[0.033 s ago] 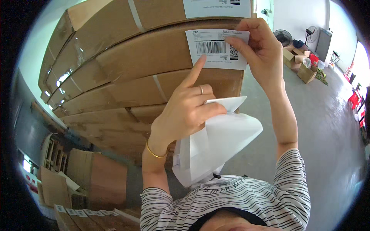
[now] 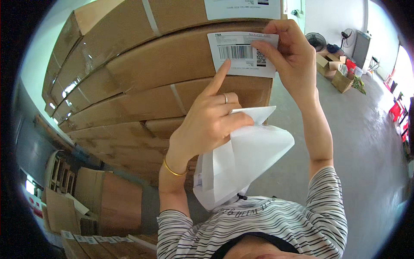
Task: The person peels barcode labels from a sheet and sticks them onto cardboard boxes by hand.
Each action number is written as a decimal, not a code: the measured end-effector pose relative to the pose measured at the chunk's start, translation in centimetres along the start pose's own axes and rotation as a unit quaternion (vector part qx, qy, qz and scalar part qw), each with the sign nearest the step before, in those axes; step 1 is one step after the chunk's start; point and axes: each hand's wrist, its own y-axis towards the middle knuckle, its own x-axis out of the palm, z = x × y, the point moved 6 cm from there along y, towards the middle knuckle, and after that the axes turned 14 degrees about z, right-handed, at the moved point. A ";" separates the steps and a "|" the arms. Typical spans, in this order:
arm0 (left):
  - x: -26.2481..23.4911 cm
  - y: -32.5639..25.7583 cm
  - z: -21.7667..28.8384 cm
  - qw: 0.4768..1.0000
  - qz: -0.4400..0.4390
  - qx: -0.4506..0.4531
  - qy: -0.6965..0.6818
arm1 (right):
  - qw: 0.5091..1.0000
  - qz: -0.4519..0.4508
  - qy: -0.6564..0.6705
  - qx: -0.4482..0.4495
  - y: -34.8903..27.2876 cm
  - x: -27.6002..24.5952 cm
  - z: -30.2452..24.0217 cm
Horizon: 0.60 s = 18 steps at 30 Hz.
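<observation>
Between the two hands: a white printed label [image 2: 233, 64], lying against the face of a brown carton [image 2: 164, 56].
Left hand [image 2: 210, 121]: index finger stretched up to the label's lower part, the other fingers curled round folded white sheets [image 2: 261, 151] that hang below.
Right hand [image 2: 295, 56]: thumb over the label's right side, fingers bent at its upper corner; I can't tell whether they pinch it or press it.
Hidden: the label's upper right corner, behind the right hand; the gripped part of the sheets, inside the left.
Cut off: a second label [image 2: 241, 11] above both hands, at the top of the view.
Hard to make out: the fine print.
Carton edge: just beside the right hand.
Open room: grey floor [image 2: 366, 142], right of the right hand.
</observation>
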 end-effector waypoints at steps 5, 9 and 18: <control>1.0 0.1 -2.3 1.000 -0.012 -0.007 -0.012 | 0.998 0.022 -0.040 -0.050 -0.3 0.1 -0.4; 1.6 -0.4 -3.2 1.000 -0.003 -0.011 -0.011 | 0.985 0.017 -0.122 -0.117 0.0 0.7 -2.1; 0.9 -1.2 -2.8 0.993 0.060 -0.084 -0.053 | 0.899 -0.036 -0.434 -0.047 1.9 -3.6 -2.0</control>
